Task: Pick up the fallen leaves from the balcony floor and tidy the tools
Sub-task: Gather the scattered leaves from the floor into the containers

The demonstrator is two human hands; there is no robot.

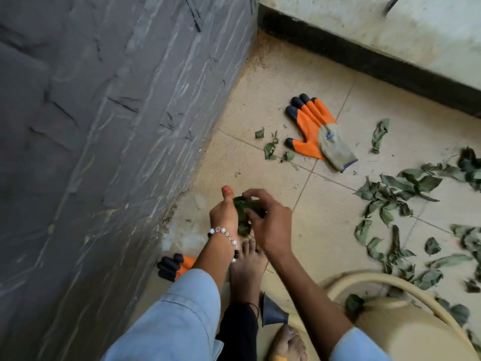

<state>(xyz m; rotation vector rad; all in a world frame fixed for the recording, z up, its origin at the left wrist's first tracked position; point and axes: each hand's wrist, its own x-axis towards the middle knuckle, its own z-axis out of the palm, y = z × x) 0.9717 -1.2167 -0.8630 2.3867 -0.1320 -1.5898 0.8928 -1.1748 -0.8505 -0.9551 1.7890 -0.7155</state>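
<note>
Dark green, crumpled leaves sit bunched between both hands above the beige tiled balcony floor: the left hand, with a beaded bracelet on its wrist, has its grip curled round the wad, thumb up, while the right hand pinches the top of it. More wilted leaves lie scattered to the right. An orange rubber-coated knit glove lies flat near the rough grey stone wall; a second one pokes out behind the left sleeve.

Left hand and right hand curled, gripping together.
</note>
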